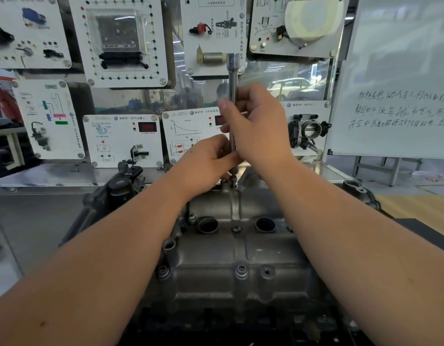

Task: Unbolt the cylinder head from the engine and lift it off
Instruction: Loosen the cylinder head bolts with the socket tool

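A: Where is the cyl. head (241, 255) now?

B: It sits on the engine, low centre of the view, between the two forearms. It is dark grey metal w/ two round holes on top and several bolts (241, 270) seated along its near edge. One more bolt is in the middle between the holes.

A: And the tool?

B: A long chrome socket extension (232, 96) stands upright at the far edge of the head. Its lower tip is down on a bolt there, just beside a small boss.

A: The hands?

B: Right hand (259, 126) grips the shaft around the middle, fingers curled round it, thumb to the left side. Left hand (206, 163) is lower, its fingers pinch the shaft near the bottom, close above the head. Both hands hold only this tool.

A: Behind the engine?

B: A metal worktop (53, 173) w/ white training panels (123, 138) standing on it, w/ diagrams, sockets, small parts. A throttle body (308, 131) is mounted at right, and a whiteboard (395, 78) w/ handwriting is further right.
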{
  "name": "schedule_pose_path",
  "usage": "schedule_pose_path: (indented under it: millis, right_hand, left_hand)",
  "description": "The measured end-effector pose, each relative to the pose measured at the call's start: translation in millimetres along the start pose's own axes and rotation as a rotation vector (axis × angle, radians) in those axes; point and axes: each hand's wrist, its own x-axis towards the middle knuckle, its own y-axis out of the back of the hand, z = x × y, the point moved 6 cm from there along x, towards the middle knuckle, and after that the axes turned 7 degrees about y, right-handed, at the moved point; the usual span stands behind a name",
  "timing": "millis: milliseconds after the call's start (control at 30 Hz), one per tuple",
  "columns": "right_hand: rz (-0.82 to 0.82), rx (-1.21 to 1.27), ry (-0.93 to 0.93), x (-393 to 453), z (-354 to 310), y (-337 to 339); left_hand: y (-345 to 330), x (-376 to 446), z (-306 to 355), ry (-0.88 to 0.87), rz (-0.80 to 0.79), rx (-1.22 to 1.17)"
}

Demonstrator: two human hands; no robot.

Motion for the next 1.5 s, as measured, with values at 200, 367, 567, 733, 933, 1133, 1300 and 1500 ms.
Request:
schedule_pose_path:
  millis: [200,367,567,733,933,1133,1300,1500]
  right_hand:
    - [-0.045,-0.021,-0.012,1.3,1.0,-2.2]
    - [-0.001,-0.011,0.028,-0.9,-2.3,-0.8]
    - [0.006,-0.023,-0.016,1.4,2.6,-0.3]
    - [-0.016,-0.062,0.025,-0.9,-1.5,-1.2]
    - [-0.041,-0.078,0.024,0.7,0.2,-3.2]
    - [0.004,-0.042,0.013,-1.0,-0.3,-0.2]
    - [-0.005,-0.104,0.030,-1.3,-2.2,0.1]
    - [-0.038,-0.147,0.028,-4.2,-6.3,-0.1]
  left_hand:
    - [-2.7,-0.9,0.2,-0.003,-0.040,-0.035]
    - [0.6,1.1,-1.0,-0.009,-0.017,-0.017]
    - [-4.1,0.4,-2.6,0.022,-0.042,-0.027]
    - [1.6,3.7,-3.3,0.003,0.001,-0.010]
    - [-2.3,-0.2,-4.8,0.026,-0.032,-0.046]
    - [1.4,3.0,-3.8,0.025,0.018,0.015]
    - [-2.7,0.6,-4.5,0.026,-0.020,-0.020]
    - [0.3,2.1,-1.1,-0.012,-0.004,0.026]
